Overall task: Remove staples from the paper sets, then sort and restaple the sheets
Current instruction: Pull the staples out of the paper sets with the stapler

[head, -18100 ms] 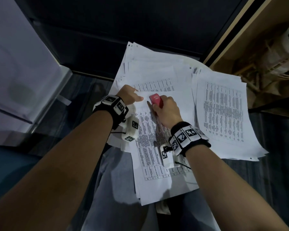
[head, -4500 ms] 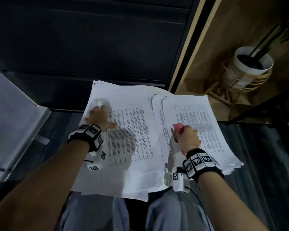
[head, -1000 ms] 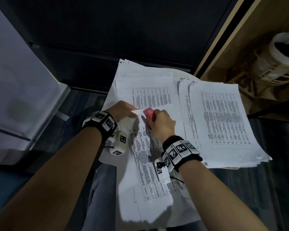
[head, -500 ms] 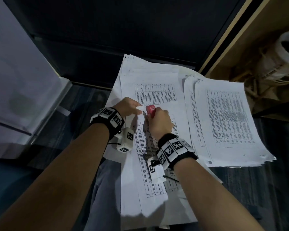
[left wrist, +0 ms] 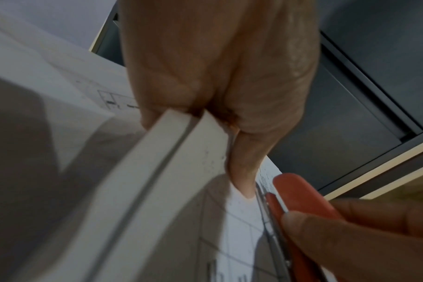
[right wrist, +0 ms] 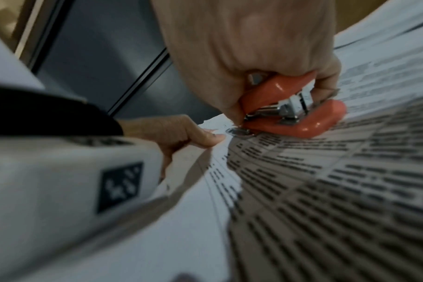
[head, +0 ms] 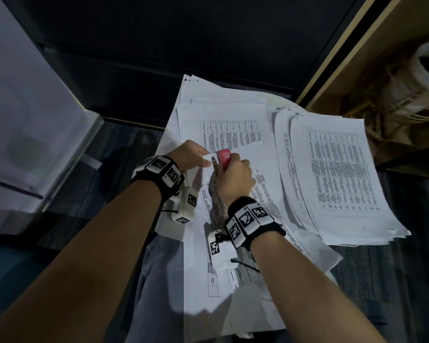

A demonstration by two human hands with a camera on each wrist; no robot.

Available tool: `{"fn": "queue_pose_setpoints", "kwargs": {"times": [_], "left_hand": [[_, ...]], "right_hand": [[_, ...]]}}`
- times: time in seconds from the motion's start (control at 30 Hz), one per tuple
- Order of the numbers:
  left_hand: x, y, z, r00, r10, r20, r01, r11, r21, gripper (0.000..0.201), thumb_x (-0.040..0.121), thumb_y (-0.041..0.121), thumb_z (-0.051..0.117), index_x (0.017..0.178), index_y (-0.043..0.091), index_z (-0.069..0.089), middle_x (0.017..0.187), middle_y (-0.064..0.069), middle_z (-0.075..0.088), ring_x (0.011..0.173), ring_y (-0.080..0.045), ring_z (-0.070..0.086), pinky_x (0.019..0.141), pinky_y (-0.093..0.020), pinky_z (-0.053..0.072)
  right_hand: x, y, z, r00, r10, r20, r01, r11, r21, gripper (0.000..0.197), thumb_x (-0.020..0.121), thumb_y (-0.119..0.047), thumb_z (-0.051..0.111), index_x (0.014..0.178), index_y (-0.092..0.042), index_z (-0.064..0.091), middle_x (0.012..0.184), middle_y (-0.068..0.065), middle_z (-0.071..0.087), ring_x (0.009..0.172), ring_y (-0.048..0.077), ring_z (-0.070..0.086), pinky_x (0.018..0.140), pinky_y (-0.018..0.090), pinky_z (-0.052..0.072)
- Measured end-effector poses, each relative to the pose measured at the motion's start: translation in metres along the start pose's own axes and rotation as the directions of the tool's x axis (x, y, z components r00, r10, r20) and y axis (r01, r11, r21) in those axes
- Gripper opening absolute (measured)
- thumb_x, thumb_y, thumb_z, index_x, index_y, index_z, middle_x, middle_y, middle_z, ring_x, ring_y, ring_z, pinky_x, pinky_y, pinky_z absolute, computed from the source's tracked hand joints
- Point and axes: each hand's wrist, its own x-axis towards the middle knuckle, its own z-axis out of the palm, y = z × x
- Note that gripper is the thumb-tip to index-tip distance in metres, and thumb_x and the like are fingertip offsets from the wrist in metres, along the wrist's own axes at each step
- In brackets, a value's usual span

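Observation:
A set of printed sheets [head: 235, 256] lies over my lap, its top left corner lifted. My left hand [head: 192, 154] pinches that corner [left wrist: 196, 137] between thumb and fingers. My right hand [head: 233, 179] grips a small red stapler [head: 224, 155] [right wrist: 299, 118] [left wrist: 299, 192]. The stapler's metal tip [right wrist: 239, 132] sits on the corner, right beside my left thumb [right wrist: 205, 138]. Whether a staple sits under the tip is too blurred to tell. Two more stacks of printed tables lie ahead: one in the middle [head: 228, 125], one on the right [head: 337, 174].
A dark cabinet front [head: 183, 40] rises behind the papers. A pale grey panel [head: 22, 115] stands on the left. At the right, a wooden shelf [head: 344, 45] holds a white pot in a wicker holder [head: 421, 78]. My grey trousers [head: 159, 280] show beneath the sheets.
Over the last second both hands stayed together at the set's top left corner. The stapler tip has closed in on the pinched corner. Earlier, the hands were apart on separate stacks.

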Motion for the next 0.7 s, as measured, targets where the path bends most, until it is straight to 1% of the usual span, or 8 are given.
{"fn": "queue_pose_setpoints", "kwargs": {"times": [0.13,0.27,0.33,0.4,0.47,0.5,0.6,0.7], "left_hand": [[-0.001,-0.002,-0.003,0.999,-0.001,0.032,0.002,1.0,-0.011,0.038,0.081,0.003,0.07,0.115,-0.009,0.062,0.114,-0.025,0.064,0.109,-0.037,0.061,0.101,-0.049,0.045],[-0.002,0.001,-0.004,0.999,-0.002,0.038,0.002,1.0,0.0,0.037,0.081,0.003,0.071,0.113,-0.012,0.061,0.112,-0.025,0.064,0.101,-0.032,0.062,0.097,-0.042,0.046],[-0.005,0.006,-0.002,0.999,-0.004,0.046,0.003,0.999,0.035,0.027,0.082,0.0,0.069,0.105,-0.012,0.064,0.103,-0.025,0.066,0.09,-0.025,0.059,0.085,-0.036,0.048],[-0.01,0.01,0.002,1.0,-0.008,0.03,0.004,0.991,0.133,0.016,0.084,0.001,0.066,0.098,-0.007,0.067,0.083,-0.016,0.064,0.077,-0.02,0.057,0.063,-0.019,0.048],[-0.016,0.012,0.006,1.0,-0.016,0.004,0.015,0.984,0.179,0.01,0.087,-0.002,0.059,0.093,-0.004,0.067,0.065,-0.007,0.054,0.063,-0.017,0.052,0.039,-0.01,0.038],[-0.014,0.01,0.008,1.0,-0.013,0.0,0.013,0.985,0.173,0.009,0.087,-0.003,0.058,0.091,-0.003,0.066,0.06,-0.006,0.052,0.059,-0.017,0.05,0.035,-0.01,0.036],[-0.01,0.008,0.006,1.0,-0.016,-0.017,0.018,0.992,0.121,0.003,0.085,0.0,0.064,0.083,0.001,0.065,0.058,-0.003,0.051,0.053,-0.009,0.049,0.048,-0.017,0.039],[-0.01,0.009,0.004,1.0,-0.01,0.005,0.009,0.997,0.076,0.016,0.083,0.0,0.068,0.098,-0.005,0.066,0.075,-0.006,0.057,0.072,-0.011,0.055,0.068,-0.023,0.04]], "right_hand": [[0.001,0.002,0.005,0.995,-0.094,-0.037,0.089,0.99,-0.107,0.028,0.096,-0.022,0.051,0.122,-0.011,0.05,0.117,0.013,0.053,0.113,0.033,0.049,0.095,0.05,0.035],[0.004,-0.001,0.003,1.0,0.015,-0.016,-0.015,0.999,0.037,0.029,0.097,-0.026,0.052,0.121,-0.01,0.053,0.116,0.013,0.054,0.111,0.032,0.052,0.095,0.048,0.037],[0.006,-0.004,0.002,0.998,0.061,-0.01,-0.06,0.994,0.093,0.03,0.096,-0.025,0.054,0.122,-0.01,0.052,0.116,0.013,0.054,0.112,0.032,0.052,0.095,0.047,0.037],[0.009,-0.009,0.002,0.999,0.043,-0.017,-0.041,0.996,0.076,0.036,0.092,-0.022,0.059,0.126,-0.012,0.05,0.119,0.013,0.052,0.114,0.032,0.049,0.097,0.048,0.035],[0.015,-0.015,0.002,1.0,0.014,-0.014,-0.013,0.999,0.046,0.038,0.092,-0.022,0.06,0.128,-0.012,0.049,0.121,0.012,0.051,0.114,0.031,0.049,0.099,0.048,0.034],[0.019,-0.017,0.002,1.0,0.021,-0.01,-0.02,0.997,0.072,0.034,0.094,-0.022,0.057,0.126,-0.012,0.051,0.12,0.012,0.052,0.113,0.031,0.05,0.099,0.048,0.034],[0.028,-0.02,-0.005,0.998,0.06,-0.024,-0.052,0.968,0.246,0.024,0.095,-0.021,0.055,0.116,-0.011,0.057,0.111,0.012,0.059,0.101,0.031,0.059,0.094,0.048,0.045],[0.031,-0.013,-0.016,0.997,0.047,-0.056,-0.023,0.931,0.365,0.02,0.094,-0.016,0.058,0.111,-0.008,0.061,0.103,0.011,0.065,0.092,0.029,0.063,0.085,0.044,0.054]]}}
